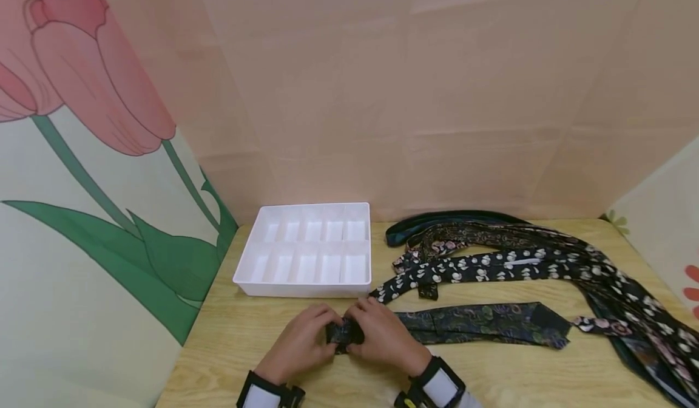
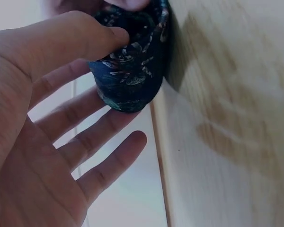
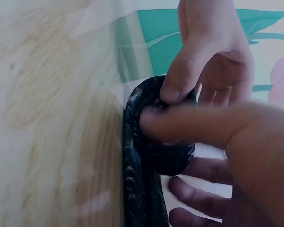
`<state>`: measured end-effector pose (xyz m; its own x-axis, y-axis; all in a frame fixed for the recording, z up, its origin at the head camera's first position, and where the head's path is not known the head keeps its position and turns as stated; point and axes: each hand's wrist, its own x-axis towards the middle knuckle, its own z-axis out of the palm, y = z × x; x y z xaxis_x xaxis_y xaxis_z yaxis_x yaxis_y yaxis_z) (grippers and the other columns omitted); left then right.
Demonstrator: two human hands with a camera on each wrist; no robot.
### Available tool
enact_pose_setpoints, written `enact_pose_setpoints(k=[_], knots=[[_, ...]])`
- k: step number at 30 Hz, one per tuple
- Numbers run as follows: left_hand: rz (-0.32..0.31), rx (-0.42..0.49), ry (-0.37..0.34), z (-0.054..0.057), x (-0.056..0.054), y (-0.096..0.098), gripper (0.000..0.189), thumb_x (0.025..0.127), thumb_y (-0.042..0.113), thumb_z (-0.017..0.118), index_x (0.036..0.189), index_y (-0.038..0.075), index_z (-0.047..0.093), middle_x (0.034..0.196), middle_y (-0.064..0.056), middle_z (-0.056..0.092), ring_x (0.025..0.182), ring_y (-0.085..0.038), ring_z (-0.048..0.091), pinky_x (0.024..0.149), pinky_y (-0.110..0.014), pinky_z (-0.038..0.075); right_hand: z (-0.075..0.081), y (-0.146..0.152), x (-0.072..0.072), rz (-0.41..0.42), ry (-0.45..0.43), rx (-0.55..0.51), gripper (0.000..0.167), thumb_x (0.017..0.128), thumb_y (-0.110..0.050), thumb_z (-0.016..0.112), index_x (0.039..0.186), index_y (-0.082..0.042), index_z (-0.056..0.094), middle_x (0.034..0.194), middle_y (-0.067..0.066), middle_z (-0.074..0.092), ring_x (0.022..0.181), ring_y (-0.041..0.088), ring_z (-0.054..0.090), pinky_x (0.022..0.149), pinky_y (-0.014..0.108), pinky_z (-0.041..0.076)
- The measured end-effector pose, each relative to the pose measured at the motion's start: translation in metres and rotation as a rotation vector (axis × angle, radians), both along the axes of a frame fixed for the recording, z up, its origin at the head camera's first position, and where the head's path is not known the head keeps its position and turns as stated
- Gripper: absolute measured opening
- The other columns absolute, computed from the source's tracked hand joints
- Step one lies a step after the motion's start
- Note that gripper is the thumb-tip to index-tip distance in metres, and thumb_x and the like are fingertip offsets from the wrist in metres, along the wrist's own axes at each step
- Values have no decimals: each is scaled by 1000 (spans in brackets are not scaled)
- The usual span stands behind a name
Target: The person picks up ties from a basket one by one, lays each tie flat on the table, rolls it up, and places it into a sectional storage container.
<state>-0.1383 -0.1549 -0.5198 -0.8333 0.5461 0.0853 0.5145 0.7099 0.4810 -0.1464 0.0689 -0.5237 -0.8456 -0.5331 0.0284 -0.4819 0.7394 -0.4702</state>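
A dark necktie [image 1: 486,324] with a floral print lies along the table, its left end wound into a roll [image 1: 345,333]. My left hand [image 1: 306,341] holds the roll's left side, thumb on its near edge and fingers behind. From the other side my right hand [image 1: 384,338] pinches the same roll, its thumb blurred across the coil in the right wrist view. The rolled part [image 2: 128,80] shows as a rounded bundle standing on edge. To the right, the tie's wide pointed end stretches flat.
Behind my hands stands a white tray [image 1: 306,290] divided into several compartments. A heap of dark patterned neckties [image 1: 491,268] spreads over the back and right of the wooden table [image 1: 213,341], hanging toward the near right edge. Walls close off the back and sides.
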Motion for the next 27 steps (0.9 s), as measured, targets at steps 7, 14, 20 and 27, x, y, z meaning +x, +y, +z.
enact_pose_setpoints(k=[7, 14, 20, 27], knots=[[-4, 5, 14, 0, 0, 2, 39, 83, 24, 90, 118, 24, 73, 122, 11, 69, 117, -10, 63, 103, -37, 55, 0, 1, -2, -20, -37, -10, 43, 82, -37, 91, 118, -21, 74, 120, -3, 68, 110, 17, 60, 97, 45, 54], [-24, 1, 103, -2, 1, 2, 34, 80, 22, 90, 110, 25, 75, 116, 12, 71, 111, -7, 65, 97, -34, 57, -1, 3, -2, -9, -77, -76, 48, 81, -40, 92, 122, -23, 73, 125, -4, 69, 116, 17, 61, 102, 47, 54], [-17, 35, 37, 0, 1, 3, 42, 83, 26, 91, 119, 22, 71, 123, 11, 70, 117, -8, 64, 101, -35, 56, -1, 5, -3, -32, -64, -83, 47, 78, -33, 95, 119, -22, 75, 122, -5, 73, 109, 16, 61, 93, 41, 54], [-32, 21, 68, -1, -2, 3, 38, 83, 25, 91, 117, 22, 75, 125, 9, 72, 116, -10, 66, 100, -34, 57, -1, 6, -3, -37, -120, -107, 46, 80, -40, 92, 119, -23, 74, 123, -4, 65, 112, 17, 61, 94, 42, 57]])
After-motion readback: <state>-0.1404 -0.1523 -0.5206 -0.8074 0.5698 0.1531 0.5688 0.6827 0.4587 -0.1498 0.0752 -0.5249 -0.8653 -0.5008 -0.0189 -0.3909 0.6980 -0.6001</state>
